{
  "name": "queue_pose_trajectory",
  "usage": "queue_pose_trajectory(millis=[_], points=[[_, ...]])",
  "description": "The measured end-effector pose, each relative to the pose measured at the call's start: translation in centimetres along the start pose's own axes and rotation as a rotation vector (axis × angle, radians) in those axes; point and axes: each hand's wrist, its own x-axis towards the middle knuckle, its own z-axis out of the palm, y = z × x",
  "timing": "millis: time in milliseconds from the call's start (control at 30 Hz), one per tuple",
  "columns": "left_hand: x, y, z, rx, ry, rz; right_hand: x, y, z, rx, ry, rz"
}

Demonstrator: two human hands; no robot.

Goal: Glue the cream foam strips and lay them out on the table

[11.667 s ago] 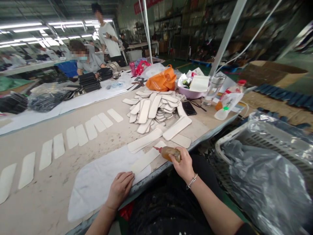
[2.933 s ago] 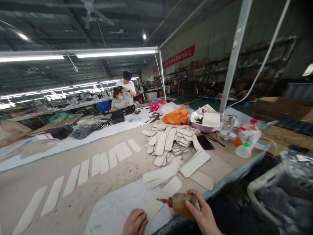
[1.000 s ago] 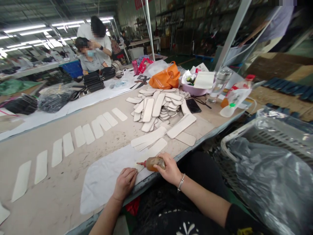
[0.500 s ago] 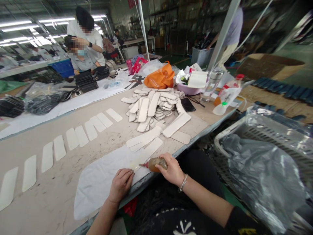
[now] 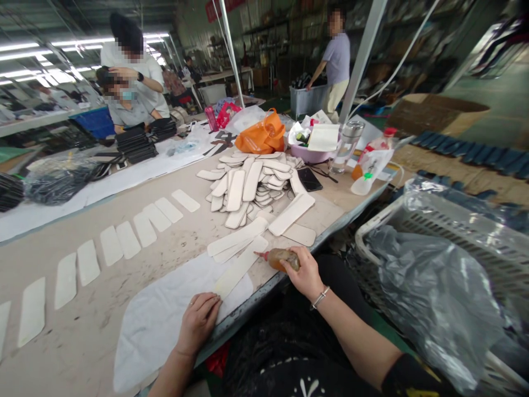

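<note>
In my right hand [image 5: 307,274] is a squeeze bottle [image 5: 279,259] of amber liquid, lying tilted with its red nozzle to the left. The nozzle tip is close to the far end of a pale strip [image 5: 242,266]; whether it touches is too small to tell. My left hand [image 5: 200,322] has its fingers together at the near end of that strip, which lies on a white cloth [image 5: 157,309]. A glossy, yellowish patch shows on the strip near my left fingertips. More loose strips [image 5: 235,239] lie just beyond the nozzle.
A heap of pale strips [image 5: 248,182] rests mid-table, with a row of separate strips [image 5: 111,245] at the left. An orange bag [image 5: 261,135], a purple basin [image 5: 312,154] and a clear bottle [image 5: 347,146] stand behind. A plastic crate [image 5: 366,234] is at my right; co-workers are farther off.
My right hand has moved the squeeze bottle along the strip, away from my left hand. My left hand stays at the strip's near end. The view has shifted slightly.
</note>
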Motion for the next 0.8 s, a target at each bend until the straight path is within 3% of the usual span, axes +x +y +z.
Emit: queue_pose_trajectory(millis=[167,267,367,533,800], points=[[0.0,-0.1,0.1,0.003,-0.019,0.017,-1.5,-3.3,2.3,0.172,-0.214,-0.078],[0.0,-0.3,0.3,0.005,-0.008,0.016,-1.5,-3.7,3.0,0.150,-0.269,-0.086],[0.0,-0.4,0.6,0.010,-0.003,0.019,-0.7,-2.3,2.6,0.050,-0.206,-0.058],[-0.2,-0.5,0.8,0.018,0.008,0.025,1.0,0.8,0.8,-0.076,0.003,0.018],[-0.1,-0.4,0.7,0.024,-0.003,0.019,2.4,1.2,0.8,-0.049,0.086,0.049]])
